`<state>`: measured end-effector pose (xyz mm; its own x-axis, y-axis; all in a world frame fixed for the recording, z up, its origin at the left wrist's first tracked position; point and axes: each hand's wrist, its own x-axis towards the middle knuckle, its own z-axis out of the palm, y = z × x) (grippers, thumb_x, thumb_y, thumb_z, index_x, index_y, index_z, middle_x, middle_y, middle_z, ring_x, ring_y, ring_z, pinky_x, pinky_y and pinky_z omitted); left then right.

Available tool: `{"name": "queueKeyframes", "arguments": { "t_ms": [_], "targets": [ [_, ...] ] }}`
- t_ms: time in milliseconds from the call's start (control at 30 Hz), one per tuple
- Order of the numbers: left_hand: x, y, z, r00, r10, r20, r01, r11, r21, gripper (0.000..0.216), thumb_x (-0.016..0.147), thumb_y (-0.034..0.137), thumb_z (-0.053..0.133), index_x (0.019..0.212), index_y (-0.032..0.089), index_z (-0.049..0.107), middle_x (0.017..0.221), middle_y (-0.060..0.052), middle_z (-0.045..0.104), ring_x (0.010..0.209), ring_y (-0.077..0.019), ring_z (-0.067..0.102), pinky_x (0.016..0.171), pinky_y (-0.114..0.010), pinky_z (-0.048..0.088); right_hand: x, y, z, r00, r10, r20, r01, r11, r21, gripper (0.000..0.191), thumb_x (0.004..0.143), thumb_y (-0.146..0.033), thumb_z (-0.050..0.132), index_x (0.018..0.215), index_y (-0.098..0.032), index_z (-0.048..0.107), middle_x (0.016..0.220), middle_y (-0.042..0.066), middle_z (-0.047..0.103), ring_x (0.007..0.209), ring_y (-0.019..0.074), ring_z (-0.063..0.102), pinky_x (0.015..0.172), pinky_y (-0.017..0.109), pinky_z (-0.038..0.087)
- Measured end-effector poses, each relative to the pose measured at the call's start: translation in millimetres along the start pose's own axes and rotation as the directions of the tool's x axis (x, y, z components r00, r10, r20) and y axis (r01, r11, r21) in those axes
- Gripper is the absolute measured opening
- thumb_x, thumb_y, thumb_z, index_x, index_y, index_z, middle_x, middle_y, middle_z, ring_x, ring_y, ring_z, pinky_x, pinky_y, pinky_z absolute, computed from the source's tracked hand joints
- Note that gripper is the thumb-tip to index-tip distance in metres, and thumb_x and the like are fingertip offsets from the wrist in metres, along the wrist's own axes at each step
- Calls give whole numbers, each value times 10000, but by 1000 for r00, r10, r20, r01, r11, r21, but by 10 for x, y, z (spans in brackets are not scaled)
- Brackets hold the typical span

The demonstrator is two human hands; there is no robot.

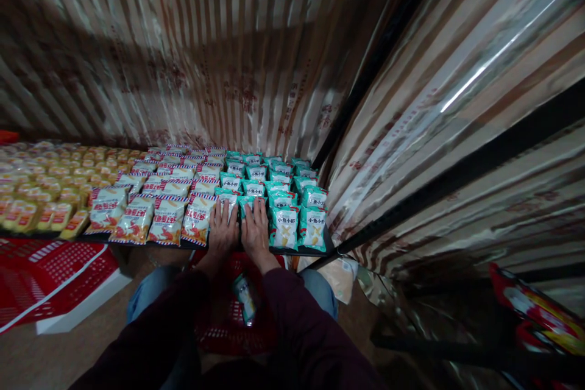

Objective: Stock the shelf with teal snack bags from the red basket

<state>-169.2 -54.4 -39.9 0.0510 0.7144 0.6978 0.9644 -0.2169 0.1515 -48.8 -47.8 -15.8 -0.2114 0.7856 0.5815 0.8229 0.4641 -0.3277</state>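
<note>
My left hand (222,228) and my right hand (254,228) lie side by side, palms down and fingers stretched out, on the front row of teal snack packets (283,219) at the front edge of a dark shelf (320,251). The fingers cover the packets under them. Left of my hands stand red, white and blue snack packets (167,219) in rows. One teal packet (245,295) lies in a red basket (228,323) below, between my knees.
Yellow snack packets (41,195) fill the shelf's left part. A striped plastic sheet (205,55) hangs behind and to the right, with black shelf bars (457,170) across it. A red crate (50,274) sits low at the left. Red packaging (539,311) shows at the lower right.
</note>
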Motion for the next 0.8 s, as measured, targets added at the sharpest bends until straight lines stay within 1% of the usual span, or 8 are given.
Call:
{"name": "queueKeyframes", "arguments": {
  "t_ms": [133,200,333,500,567,667,733,800],
  "targets": [
    [-81,-2,7,998,47,35,-48,999,4,452,948,262,389,1361,107,488,1460,-190,422,1441,-314,211,1128,-521,300,48,-13,83,998,55,13,-54,998,-34,483,914,-158,387,1387,-77,445,1544,185,271,1470,286,91,1117,499,286],
    [-127,18,2,997,52,53,-53,999,6,456,952,242,366,1373,99,470,1466,-184,416,1441,-304,215,1122,-491,320,45,-3,99,998,64,16,-63,997,-51,486,918,-164,383,1391,-67,436,1544,194,265,1469,286,93,1117,491,280],
    [-159,7,-3,996,81,48,-81,997,0,481,950,232,348,1406,97,424,1479,-172,400,1444,-278,216,1152,-474,272,20,16,105,996,84,2,-84,993,-81,504,919,-169,390,1409,-51,407,1547,209,246,1467,290,93,1125,493,253],
    [-160,-58,-52,995,103,4,-103,995,-3,489,947,259,377,1416,127,416,1492,-164,380,1454,-281,180,1164,-501,228,11,48,129,997,81,5,-81,994,-78,504,935,-177,357,1432,-97,388,1546,184,272,1469,276,106,1120,496,252],
    [-193,-95,-108,997,76,-17,-76,997,2,487,941,254,406,1414,143,421,1497,-159,372,1457,-283,169,1161,-507,231,15,50,120,996,86,7,-85,993,-83,509,938,-183,357,1438,-93,380,1543,190,278,1468,278,112,1124,499,243],
    [-270,-185,-220,1000,3,-29,-2,1000,25,493,929,236,444,1417,173,423,1518,-151,339,1459,-296,160,1152,-532,235,22,-1,70,997,76,3,-75,993,-96,508,941,-213,378,1431,-79,393,1543,199,272,1467,293,118,1138,505,215],
    [-312,-261,-292,998,-49,-34,50,998,47,499,922,238,463,1419,209,425,1534,-134,312,1460,-310,155,1142,-553,238,20,-80,34,999,36,12,-35,995,-89,505,936,-225,407,1427,-106,412,1553,180,258,1469,303,103,1147,513,193],
    [-331,-338,-343,994,-98,-48,101,993,60,498,915,254,481,1411,241,441,1544,-120,298,1459,-327,150,1134,-566,243,9,-177,21,998,-41,50,45,997,-64,491,931,-215,426,1419,-166,434,1561,138,261,1472,301,87,1149,519,185]
  ]
}}
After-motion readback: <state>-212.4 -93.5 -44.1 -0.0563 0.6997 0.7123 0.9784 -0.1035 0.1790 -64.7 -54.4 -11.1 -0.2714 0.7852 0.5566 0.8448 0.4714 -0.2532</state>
